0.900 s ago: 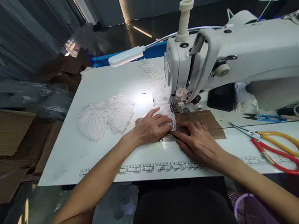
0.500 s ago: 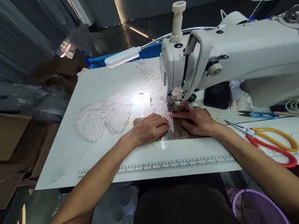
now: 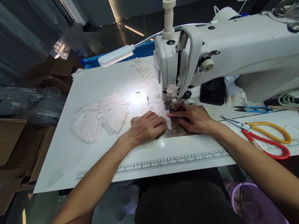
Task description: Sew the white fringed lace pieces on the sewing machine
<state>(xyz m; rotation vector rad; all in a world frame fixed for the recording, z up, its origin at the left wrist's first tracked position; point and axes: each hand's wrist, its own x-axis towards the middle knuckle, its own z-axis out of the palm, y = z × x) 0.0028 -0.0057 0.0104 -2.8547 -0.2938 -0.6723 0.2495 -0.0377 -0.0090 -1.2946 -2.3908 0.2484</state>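
My left hand (image 3: pixel 148 127) rests on the sewing table left of the needle, its bent fingers closed together on the edge of a white lace strip (image 3: pixel 168 122). From the other side my right hand (image 3: pixel 195 118) comes in open, index finger stretched to the lace and thumb apart below it. Just beyond the fingertips is the presser foot (image 3: pixel 168 104) of a white sewing machine (image 3: pixel 169 64). Under both hands lies a brown shiny plate (image 3: pixel 178 131). More white lace runs back beside the machine head, and a gathered lace piece (image 3: pixel 100 117) lies at left.
Red-and-yellow scissors (image 3: pixel 269 133) and blue thread snips (image 3: pixel 257 109) lie at right. A dark phone-like object (image 3: pixel 212 92) sits under the machine arm. A lamp (image 3: pixel 116 55) shines on the table. A printed ruler (image 3: pixel 155 164) follows the front edge; a purple basket (image 3: pixel 236 195) stands below.
The whole view has shifted slightly, with the machine and scissors now a little further left and up. Both hands keep about the same place on the lace.
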